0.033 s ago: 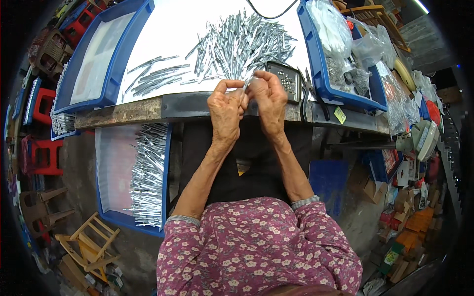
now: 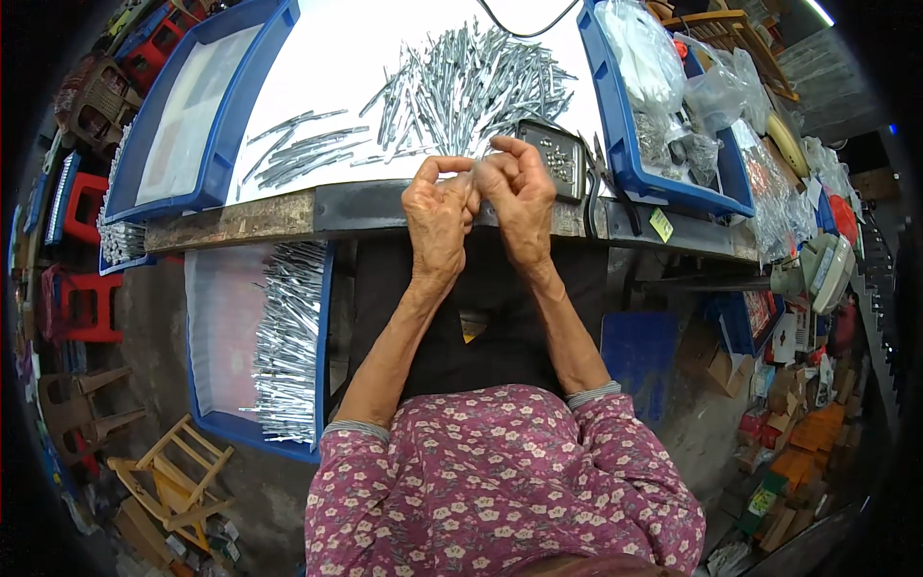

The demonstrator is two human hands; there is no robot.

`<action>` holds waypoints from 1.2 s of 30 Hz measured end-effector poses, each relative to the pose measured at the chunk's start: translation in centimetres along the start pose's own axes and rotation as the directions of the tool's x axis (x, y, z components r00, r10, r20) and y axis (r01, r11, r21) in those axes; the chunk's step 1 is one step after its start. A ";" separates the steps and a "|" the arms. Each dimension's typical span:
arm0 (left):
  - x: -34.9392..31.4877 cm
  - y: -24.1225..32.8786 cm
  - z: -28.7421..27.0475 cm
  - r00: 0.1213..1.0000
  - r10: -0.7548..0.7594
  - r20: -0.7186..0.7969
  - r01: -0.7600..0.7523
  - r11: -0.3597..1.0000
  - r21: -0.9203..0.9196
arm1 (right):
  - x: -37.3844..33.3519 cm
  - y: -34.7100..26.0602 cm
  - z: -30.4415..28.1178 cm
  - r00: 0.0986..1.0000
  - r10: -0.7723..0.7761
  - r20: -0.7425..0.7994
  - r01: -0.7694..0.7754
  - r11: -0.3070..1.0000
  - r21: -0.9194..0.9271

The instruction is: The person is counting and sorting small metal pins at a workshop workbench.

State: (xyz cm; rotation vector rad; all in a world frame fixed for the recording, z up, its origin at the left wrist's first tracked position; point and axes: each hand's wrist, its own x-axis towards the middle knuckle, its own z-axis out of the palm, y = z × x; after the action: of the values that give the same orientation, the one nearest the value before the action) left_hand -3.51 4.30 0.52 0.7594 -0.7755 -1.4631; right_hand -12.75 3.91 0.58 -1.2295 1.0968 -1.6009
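Over the front edge of the bench, my two hands meet fingertip to fingertip. My left hand (image 2: 437, 213) is closed in a pinch on a thin silvery metal rod, mostly covered by the fingers. Against it, my right hand (image 2: 522, 197) is closed too, thumb and fingers pressed together; what they hold is too small to make out. Just beyond lies a large pile of slim grey metal rods (image 2: 471, 82) on the white bench top. A smaller group of rods (image 2: 306, 159) lies left of it. By my right hand is a dark tray (image 2: 567, 195) with small metal parts.
Black-handled pliers (image 2: 625, 200) lie right of the tray. Blue bins stand on the bench, one at left (image 2: 216, 144) and one with plastic bags at right (image 2: 630, 159). Below the bench edge, a blue crate (image 2: 197, 385) holds many rods. A wooden stool (image 2: 173, 476) stands at lower left.
My right hand has shifted slightly left, closer against the left fingertips. The silvery piece between them shows less. My left hand has barely moved.
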 end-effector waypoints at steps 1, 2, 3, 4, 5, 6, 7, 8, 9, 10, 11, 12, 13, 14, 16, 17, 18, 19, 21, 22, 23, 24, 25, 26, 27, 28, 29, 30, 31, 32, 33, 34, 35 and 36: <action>0.0 -0.1 -0.1 1.000 0.002 0.000 -0.002 1.000 0.001 | 0.0 0.1 0.0 1.000 -0.001 0.001 0.001 1.000 0.001; -0.1 -0.1 -0.2 1.000 0.018 0.023 -0.018 1.000 0.005 | 0.0 0.2 0.1 1.000 0.014 -0.004 -0.014 0.999 -0.053; -0.3 -0.1 -0.3 0.998 0.035 0.047 -0.035 0.999 0.010 | 0.1 0.3 0.1 1.000 0.028 -0.008 -0.029 0.994 -0.106; -0.4 0.1 0.2 1.000 0.005 0.010 -0.005 1.000 0.014 | 0.3 0.4 0.0 0.995 0.077 -0.070 -0.080 0.996 -0.040; -0.5 0.1 0.3 1.000 0.006 0.016 -0.006 1.000 0.013 | 0.3 0.5 -0.2 0.995 0.073 -0.074 -0.076 0.996 -0.040; -0.5 0.1 0.4 1.000 0.012 0.006 -0.012 1.000 0.016 | 0.4 0.6 -0.5 0.997 0.012 -0.073 -0.015 0.999 -0.040; -0.4 0.2 0.4 1.000 0.024 -0.009 -0.023 1.000 0.021 | 0.6 0.5 -0.5 0.997 -0.047 -0.067 0.045 0.998 -0.036; -0.4 0.2 0.3 1.000 0.029 -0.007 -0.029 0.999 0.022 | 0.2 0.2 -0.1 0.995 -0.057 -0.082 0.047 0.992 -0.118; -0.4 0.1 0.1 0.999 0.041 -0.012 -0.041 0.999 0.024 | 0.0 0.2 0.2 0.995 -0.062 -0.081 0.052 0.992 -0.116; -0.5 -0.1 0.0 0.999 0.051 -0.016 -0.051 0.998 0.025 | -0.2 0.3 0.4 0.998 -0.049 -0.051 0.043 0.993 -0.107; -0.6 -0.1 0.0 0.998 0.054 -0.013 -0.054 0.998 0.027 | -0.3 0.4 0.5 0.999 -0.036 -0.021 0.034 0.994 -0.099; -0.7 -0.2 0.0 0.998 0.055 -0.021 -0.054 0.997 0.046 | -0.3 0.6 0.6 0.997 -0.071 -0.043 0.066 0.992 -0.107; -0.8 -0.3 0.0 0.998 0.056 -0.026 -0.054 0.996 0.065 | -0.3 0.6 0.7 0.996 -0.076 -0.048 0.070 0.992 -0.107; -0.8 -0.3 0.2 0.998 0.050 -0.029 -0.049 0.997 0.055 | -0.4 0.6 0.7 0.993 -0.104 -0.061 0.095 0.986 -0.139; -0.8 -0.7 0.1 0.996 0.076 -0.038 -0.073 0.993 0.092 | -0.3 1.0 0.8 0.985 -0.151 -0.089 0.126 0.964 -0.234; -0.8 -0.9 0.1 0.993 0.103 -0.053 -0.096 0.987 0.128 | -0.2 1.2 0.8 0.983 -0.153 -0.101 0.126 0.963 -0.237; -0.7 -1.0 0.0 0.995 0.095 -0.041 -0.090 0.988 0.128 | 0.0 1.3 1.0 0.965 -0.242 -0.097 0.198 0.923 -0.331; -0.6 -1.1 -0.1 0.986 0.159 -0.045 -0.149 0.973 0.178 | 0.0 1.3 1.2 0.943 -0.321 -0.084 0.258 0.868 -0.423; -0.6 -1.2 -0.2 0.978 0.207 -0.036 -0.194 0.954 0.227 | 0.2 1.1 1.4 0.916 -0.397 -0.060 0.314 0.802 -0.507; -0.6 -0.8 0.1 0.975 0.220 -0.042 -0.201 0.941 0.272 | 0.6 1.3 1.4 0.897 -0.436 -0.070 0.344 0.790 -0.508; -0.6 -0.5 0.3 0.971 0.234 -0.048 -0.207 0.926 0.317 | 0.7 1.4 1.4 0.877 -0.473 -0.081 0.372 0.776 -0.509; -0.6 -0.6 0.5 0.973 0.227 -0.046 -0.202 0.930 0.306 | 0.7 1.3 1.3 0.878 -0.470 -0.092 0.362 0.776 -0.517; -0.5 -0.8 0.4 0.975 0.219 -0.041 -0.196 0.932 0.306 | 0.7 1.1 1.4 0.897 -0.430 -0.100 0.330 0.803 -0.495; -0.4 -1.0 0.3 0.972 0.230 -0.038 -0.204 0.918 0.341 | 0.7 0.9 1.4 0.915 -0.390 -0.106 0.298 0.829 -0.473; -0.3 -1.2 0.2 0.970 0.242 -0.035 -0.212 0.902 0.375 | 0.7 0.8 1.2 0.915 -0.388 -0.112 0.293 0.830 -0.475; -0.2 -1.3 0.2 0.971 0.237 -0.031 -0.208 0.903 0.375 | 0.8 0.6 0.9 0.945 -0.315 -0.081 0.238 0.839 -0.490; 0.0 -1.3 0.2 0.978 0.210 -0.017 -0.188 0.907 0.376 | 0.8 0.5 0.4 0.969 -0.240 -0.050 0.183 0.843 -0.505; 0.1 -1.4 0.2 0.983 0.183 -0.004 -0.168 0.911 0.378 | 1.2 0.6 -0.3 0.986 -0.167 0.006 0.148 0.855 -0.498; 0.3 -1.3 0.4 0.984 0.179 -0.004 -0.164 0.912 0.376 | 1.3 0.5 -1.1 0.986 -0.164 0.004 0.144 0.854 -0.500; 0.4 -1.0 0.8 0.986 0.168 0.018 -0.162 0.910 0.383 | 1.4 0.2 -1.8 0.996 -0.091 0.020 0.089 0.876 -0.474; 0.7 -0.9 1.0 0.987 0.158 0.040 -0.161 0.907 0.388 | 1.7 0.0 -2.8 0.999 -0.017 0.038 0.033 0.893 -0.449; 1.2 -0.9 1.0 0.984 0.165 0.065 -0.177 0.898 0.402 | 2.1 0.6 -4.2 0.961 -0.244 0.128 0.273 0.777 -0.568; 1.7 -0.7 0.7 0.984 0.165 0.059 -0.175 0.898 0.403 | 2.3 0.5 -5.1 0.985 -0.164 0.047 0.162 0.817 -0.553; 2.2 -0.6 0.5 0.979 0.193 0.073 -0.203 0.843 0.499 | 2.4 0.3 -6.3 0.990 -0.134 0.050 0.137 0.781 -0.609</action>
State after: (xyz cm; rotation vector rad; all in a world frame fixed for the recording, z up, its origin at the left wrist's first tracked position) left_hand -4.28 2.10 0.28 1.0234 -1.2432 -1.0855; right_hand -19.31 2.47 0.06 -1.7639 1.6360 -1.3748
